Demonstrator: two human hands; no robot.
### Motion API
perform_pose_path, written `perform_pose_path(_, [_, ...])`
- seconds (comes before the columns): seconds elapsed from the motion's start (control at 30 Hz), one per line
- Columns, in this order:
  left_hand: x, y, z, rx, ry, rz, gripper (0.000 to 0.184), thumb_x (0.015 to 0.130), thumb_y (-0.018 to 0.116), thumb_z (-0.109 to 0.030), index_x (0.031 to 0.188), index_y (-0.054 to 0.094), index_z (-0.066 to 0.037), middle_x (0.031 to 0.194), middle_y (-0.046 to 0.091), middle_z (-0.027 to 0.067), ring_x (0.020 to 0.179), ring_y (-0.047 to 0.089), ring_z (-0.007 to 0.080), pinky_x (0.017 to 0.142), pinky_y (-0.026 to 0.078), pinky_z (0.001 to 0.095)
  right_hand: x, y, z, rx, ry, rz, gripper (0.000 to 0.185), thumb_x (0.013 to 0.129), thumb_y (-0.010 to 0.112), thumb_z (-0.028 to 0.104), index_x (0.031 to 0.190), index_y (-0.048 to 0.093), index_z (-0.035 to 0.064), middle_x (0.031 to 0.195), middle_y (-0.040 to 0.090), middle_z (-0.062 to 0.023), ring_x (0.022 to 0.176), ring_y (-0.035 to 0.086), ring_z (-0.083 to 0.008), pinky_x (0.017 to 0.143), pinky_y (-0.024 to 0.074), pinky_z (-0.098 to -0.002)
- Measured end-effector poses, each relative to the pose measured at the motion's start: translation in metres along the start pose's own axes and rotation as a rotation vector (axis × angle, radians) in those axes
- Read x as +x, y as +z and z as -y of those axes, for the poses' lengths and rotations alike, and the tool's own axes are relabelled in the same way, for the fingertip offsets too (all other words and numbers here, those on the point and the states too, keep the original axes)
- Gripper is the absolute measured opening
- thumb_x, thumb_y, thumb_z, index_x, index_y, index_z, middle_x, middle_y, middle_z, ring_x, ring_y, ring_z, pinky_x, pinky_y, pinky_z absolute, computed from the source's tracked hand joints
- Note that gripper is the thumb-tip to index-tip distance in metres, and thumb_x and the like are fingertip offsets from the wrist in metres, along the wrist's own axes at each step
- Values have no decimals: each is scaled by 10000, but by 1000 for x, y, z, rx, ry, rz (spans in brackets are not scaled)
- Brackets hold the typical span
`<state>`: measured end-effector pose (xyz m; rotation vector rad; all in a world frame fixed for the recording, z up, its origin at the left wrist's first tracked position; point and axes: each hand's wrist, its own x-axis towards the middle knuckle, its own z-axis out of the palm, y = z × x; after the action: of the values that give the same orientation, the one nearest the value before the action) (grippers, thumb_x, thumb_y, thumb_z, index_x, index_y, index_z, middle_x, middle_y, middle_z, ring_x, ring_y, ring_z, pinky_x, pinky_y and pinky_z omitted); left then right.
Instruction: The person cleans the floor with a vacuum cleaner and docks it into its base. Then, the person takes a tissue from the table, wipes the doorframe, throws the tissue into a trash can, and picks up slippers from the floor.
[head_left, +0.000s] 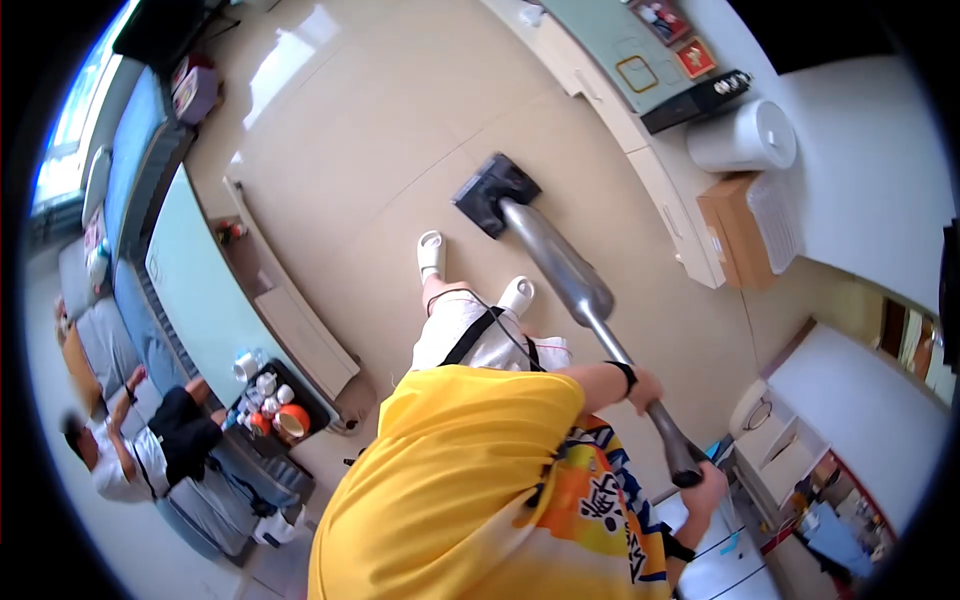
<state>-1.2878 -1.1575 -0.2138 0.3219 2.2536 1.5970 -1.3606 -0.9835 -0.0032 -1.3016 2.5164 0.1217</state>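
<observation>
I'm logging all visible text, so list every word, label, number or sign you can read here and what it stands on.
Shirt: "海", probably, the large tilted character on the orange print; the characters below it are too distorted to read.
Red square: a gold mark, too small to read.
Carton: any marking is too blurred to read.
Vacuum: no text that I can make out.

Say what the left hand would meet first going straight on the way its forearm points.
The left hand would first push the grey pole it grips; beyond that, the line seems to cross floor toward the pale shelf unit, though depth is unclear.
</observation>
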Motion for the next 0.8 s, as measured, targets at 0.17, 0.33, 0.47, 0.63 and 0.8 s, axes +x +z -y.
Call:
perform_pose_path(0.17, [35,-38,-47,-109,55,-100,334,619,664,-263,910,581,-122,829,595,89,817,562,266,726,437,386,31,-88,-8,-181,-49,-45,219,504,626,178,600,466,64,577,490,-129,581,492,-332,515,371,-383])
perform_pose_path(0.33, [18,-82,-46,-120,54,-275,326,625,653,-243,923,572,-136,818,593,84,814,561,256,726,438,374,84,-131,23,-279,-231,-46,159,487,564,103,556,430,55,529,454,-148,529,461,-367,479,336,-410])
perform_pose_path(0.47, [-70,-106,-25,-152,31,-434,293,620,640,-241,890,580,-146,797,597,84,783,567,257,703,444,375,113,-125,100,-266,-286,-57,162,491,577,100,555,435,54,531,457,-152,527,466,-358,481,360,-389])
perform_pose_path(0.63, [-207,-114,20,-74,80,-620,232,586,619,-209,798,591,-119,718,593,93,711,569,281,632,452,384,117,-92,214,-291,-321,-87,173,501,599,102,577,448,66,538,469,-139,519,470,-346,480,379,-374])
perform_pose_path(0.8, [-366,-107,69,-15,51,-488,274,575,630,-207,833,592,-123,753,601,97,725,564,274,654,443,375,89,-53,373,-203,-262,86,170,500,611,109,609,487,71,564,512,-151,575,517,-367,514,409,-395])
